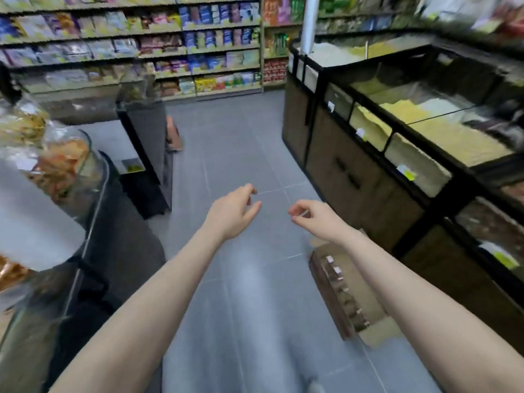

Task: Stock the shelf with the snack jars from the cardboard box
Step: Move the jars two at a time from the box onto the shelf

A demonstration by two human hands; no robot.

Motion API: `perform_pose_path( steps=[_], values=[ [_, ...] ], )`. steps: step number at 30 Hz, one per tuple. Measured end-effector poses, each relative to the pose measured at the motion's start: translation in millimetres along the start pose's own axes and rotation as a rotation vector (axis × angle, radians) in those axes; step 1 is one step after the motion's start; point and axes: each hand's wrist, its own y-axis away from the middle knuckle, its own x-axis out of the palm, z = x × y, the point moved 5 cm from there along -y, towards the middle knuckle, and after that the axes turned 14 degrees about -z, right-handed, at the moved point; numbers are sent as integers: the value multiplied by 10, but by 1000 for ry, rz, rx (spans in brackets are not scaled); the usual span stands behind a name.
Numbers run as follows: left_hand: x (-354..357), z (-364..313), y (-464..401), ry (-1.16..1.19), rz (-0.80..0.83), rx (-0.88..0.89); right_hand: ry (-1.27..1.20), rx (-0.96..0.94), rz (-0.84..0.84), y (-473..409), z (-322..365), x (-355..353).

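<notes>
Cardboard box: on the floor at lower right, flaps open, a row of snack jars inside, blurred.
Right hand: above and beyond the box, fingers loosely curled, holding nothing.
Left hand: beside it over the grey floor, fingers relaxed, holding nothing.
Step judged: reach down for a jar; grip the body squarely, lift straight up clear of its neighbours.
Grain bins: right.
Stocked shelves: far wall.

Grey tiled floor; bulk grain bins right; packaged goods shelves behind.
</notes>
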Motion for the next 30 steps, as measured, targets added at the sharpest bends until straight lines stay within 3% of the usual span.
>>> perform_pose_path(
  steps=[7,13,21,30],
  values=[
    [1156,-1054,-665,80,104,120,26,163,-100,-163,-1159,-1102],
    [1863,-1583,-1062,146,226,233,26,325,-187,-150,-1860,-1635],
    [2863,-1780,-1742,204,397,370,-3,549,-274,-371,-2651,-1772],
    [4212,-1820,-2579,313,693,584,-163,992,-463,-578,-3374,-1533]
  ],
)
